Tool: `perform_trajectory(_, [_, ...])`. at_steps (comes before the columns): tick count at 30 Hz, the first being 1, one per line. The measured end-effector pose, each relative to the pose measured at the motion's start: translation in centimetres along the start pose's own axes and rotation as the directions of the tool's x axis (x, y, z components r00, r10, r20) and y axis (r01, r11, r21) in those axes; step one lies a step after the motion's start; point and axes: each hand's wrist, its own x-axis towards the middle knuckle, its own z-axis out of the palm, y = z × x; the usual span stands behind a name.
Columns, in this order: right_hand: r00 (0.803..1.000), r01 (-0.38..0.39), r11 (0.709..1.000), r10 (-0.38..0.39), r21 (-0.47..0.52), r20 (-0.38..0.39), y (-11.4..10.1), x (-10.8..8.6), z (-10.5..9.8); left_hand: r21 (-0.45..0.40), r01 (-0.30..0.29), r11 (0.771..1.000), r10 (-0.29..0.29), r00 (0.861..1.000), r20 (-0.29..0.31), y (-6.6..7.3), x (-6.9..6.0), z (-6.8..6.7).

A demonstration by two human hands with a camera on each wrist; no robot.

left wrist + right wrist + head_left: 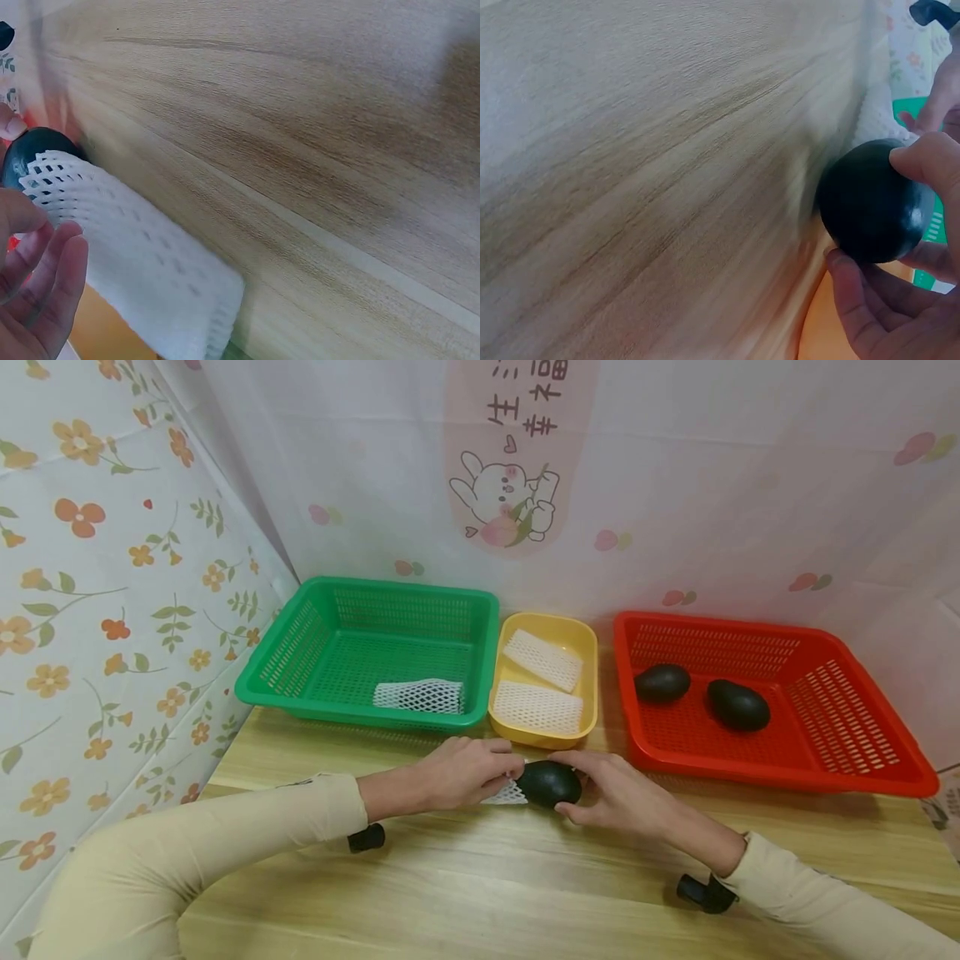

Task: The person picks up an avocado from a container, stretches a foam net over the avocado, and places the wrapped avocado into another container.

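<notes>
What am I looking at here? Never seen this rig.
No robot: these are a person's bare hands. The wide picture comes from a camera worn on the head, looking forward and down; the other two come from cameras on the left and right wrists.

On the wooden table stand a green basket with one white net sleeve, a yellow tray with two more, and a red basket with two dark oval fruits.

In front, the right hand grips another dark fruit. The left hand pinches a net whose mouth covers that fruit's end.
</notes>
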Motion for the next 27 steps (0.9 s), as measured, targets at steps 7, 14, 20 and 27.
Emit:
perform_trajectory(7, [0.999, -0.037, 0.999, 0.036, -0.029, -0.011, -0.4, 0.3, 0.2, -0.003, -0.047, 0.999, 0.047, 0.998, -0.045, 0.3, 0.3, -0.1])
perform_trajectory(14, [0.995, -0.096, 0.995, 0.096, 0.015, 0.002, -0.5, 0.5, 0.4, 0.013, -0.069, 0.998, 0.070, 0.997, -0.023, 0.8, 0.7, 0.0])
perform_trajectory(20, [0.995, -0.084, 0.996, 0.084, 0.004, -0.044, -0.7, 0.5, 0.3, 0.022, -0.079, 0.997, 0.080, 0.996, -0.045, 1.1, 0.8, 0.1])
perform_trajectory(27, [0.996, -0.057, 0.998, 0.057, 0.013, -0.064, -0.7, 0.5, 0.5, 0.028, -0.101, 0.994, 0.102, 0.995, -0.022, 1.4, 0.8, 0.3])
